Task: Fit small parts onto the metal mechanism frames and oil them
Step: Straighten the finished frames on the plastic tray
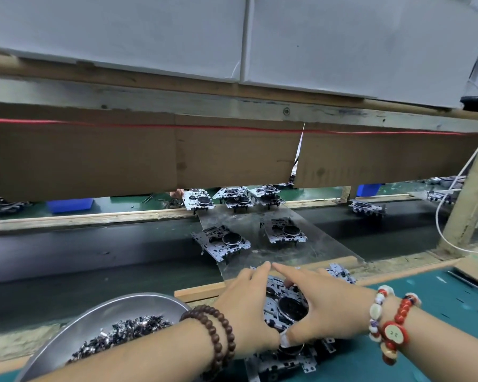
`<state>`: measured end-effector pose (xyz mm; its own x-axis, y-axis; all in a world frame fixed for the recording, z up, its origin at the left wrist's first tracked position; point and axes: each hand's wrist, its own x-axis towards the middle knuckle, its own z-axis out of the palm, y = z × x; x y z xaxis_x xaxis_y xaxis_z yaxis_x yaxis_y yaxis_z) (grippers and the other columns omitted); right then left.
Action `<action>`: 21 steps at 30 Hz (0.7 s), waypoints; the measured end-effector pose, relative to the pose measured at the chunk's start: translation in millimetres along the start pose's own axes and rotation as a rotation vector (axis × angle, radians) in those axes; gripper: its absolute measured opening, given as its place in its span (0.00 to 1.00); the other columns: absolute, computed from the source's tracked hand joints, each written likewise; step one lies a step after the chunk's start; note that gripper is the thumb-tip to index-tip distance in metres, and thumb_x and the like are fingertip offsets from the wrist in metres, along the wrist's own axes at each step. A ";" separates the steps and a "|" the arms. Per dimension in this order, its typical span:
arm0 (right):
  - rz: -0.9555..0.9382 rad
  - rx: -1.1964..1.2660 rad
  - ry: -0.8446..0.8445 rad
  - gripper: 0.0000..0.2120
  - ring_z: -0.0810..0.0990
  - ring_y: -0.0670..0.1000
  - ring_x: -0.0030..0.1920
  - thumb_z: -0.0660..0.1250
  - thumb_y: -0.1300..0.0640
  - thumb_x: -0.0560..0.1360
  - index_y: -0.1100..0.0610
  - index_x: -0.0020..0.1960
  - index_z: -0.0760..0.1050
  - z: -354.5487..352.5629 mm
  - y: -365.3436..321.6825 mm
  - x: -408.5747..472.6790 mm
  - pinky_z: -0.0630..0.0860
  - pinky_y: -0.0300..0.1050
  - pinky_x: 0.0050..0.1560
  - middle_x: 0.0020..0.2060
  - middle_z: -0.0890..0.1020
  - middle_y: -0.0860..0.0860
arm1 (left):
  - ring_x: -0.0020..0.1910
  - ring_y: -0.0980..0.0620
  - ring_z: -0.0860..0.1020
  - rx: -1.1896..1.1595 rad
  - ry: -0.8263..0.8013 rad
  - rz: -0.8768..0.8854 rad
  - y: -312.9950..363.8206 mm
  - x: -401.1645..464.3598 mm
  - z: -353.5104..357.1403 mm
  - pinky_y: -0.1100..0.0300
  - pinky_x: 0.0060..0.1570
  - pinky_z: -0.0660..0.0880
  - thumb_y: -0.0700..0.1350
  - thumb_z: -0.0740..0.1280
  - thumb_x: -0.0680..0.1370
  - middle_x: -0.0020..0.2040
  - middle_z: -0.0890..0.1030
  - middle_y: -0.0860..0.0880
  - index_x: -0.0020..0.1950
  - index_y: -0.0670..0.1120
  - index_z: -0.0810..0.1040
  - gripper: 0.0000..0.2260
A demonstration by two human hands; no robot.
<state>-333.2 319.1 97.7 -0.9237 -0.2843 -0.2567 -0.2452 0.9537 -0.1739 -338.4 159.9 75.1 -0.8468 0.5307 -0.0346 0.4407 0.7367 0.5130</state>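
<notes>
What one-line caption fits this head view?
Both hands, left and right, rest on a metal mechanism frame beside a steel bowl of small parts.

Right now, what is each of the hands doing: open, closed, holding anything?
Left hand: open, fingers straight, resting on the metal mechanism frame.
Right hand: open, fingers spread, thumb and index either side of the frame's round wheel.
</notes>
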 end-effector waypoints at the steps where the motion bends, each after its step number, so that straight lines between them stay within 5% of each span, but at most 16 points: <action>1: -0.006 0.005 0.002 0.53 0.57 0.50 0.71 0.70 0.36 0.64 0.43 0.75 0.38 0.2 0.2 0.4 0.59 0.52 0.71 0.72 0.60 0.46 | 0.71 0.54 0.59 0.002 0.004 0.006 0.3 -0.5 -0.9 0.63 0.64 0.63 0.50 0.70 0.71 0.74 0.52 0.54 0.76 0.51 0.39 0.46; 13: -0.069 0.156 0.000 0.52 0.60 0.44 0.66 0.72 0.37 0.64 0.39 0.74 0.37 5.8 15.2 3.3 0.62 0.43 0.67 0.62 0.63 0.43 | 0.66 0.57 0.59 0.019 0.061 0.113 -0.4 -1.7 -4.4 0.64 0.61 0.65 0.50 0.69 0.71 0.67 0.58 0.54 0.76 0.54 0.43 0.42; 18: -0.111 0.118 -0.052 0.60 0.42 0.49 0.75 0.73 0.36 0.61 0.40 0.73 0.31 7.9 15.3 11.1 0.52 0.54 0.74 0.74 0.39 0.39 | 0.57 0.57 0.59 0.096 0.104 0.197 1.2 -8.2 -2.0 0.67 0.52 0.63 0.50 0.68 0.72 0.60 0.59 0.55 0.75 0.55 0.47 0.39; 21: -0.175 0.082 -0.035 0.61 0.43 0.48 0.75 0.74 0.37 0.60 0.41 0.73 0.29 9.1 10.9 18.7 0.52 0.54 0.74 0.75 0.41 0.40 | 0.57 0.56 0.58 0.142 0.179 0.255 0.1 -10.7 -2.0 0.67 0.54 0.65 0.50 0.67 0.72 0.59 0.57 0.56 0.74 0.55 0.48 0.37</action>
<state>-350.4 323.3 82.4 -0.8580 -0.4496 -0.2485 -0.3751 0.8788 -0.2949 -329.9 153.4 77.2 -0.7375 0.6323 0.2371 0.6712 0.6475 0.3608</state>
